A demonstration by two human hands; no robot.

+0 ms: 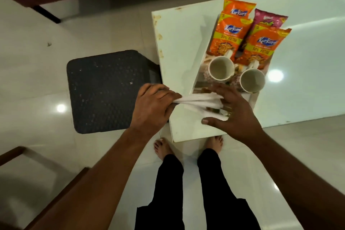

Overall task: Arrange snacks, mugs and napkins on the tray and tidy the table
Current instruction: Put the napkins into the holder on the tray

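Four snack packets (250, 33) and two mugs (237, 73) already sit on the tray (254, 99) at upper right on the tabletop (179, 46); only the white napkins (197, 101) remain, pinched in the left hand (153, 107)'s closed grip, the right hand (233, 114) open-fingered over them at the tray's near end.

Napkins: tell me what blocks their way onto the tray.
Nothing visible does. The left hand grips the napkins at the near end of the tray; the two mugs and the snack packets sit farther back.
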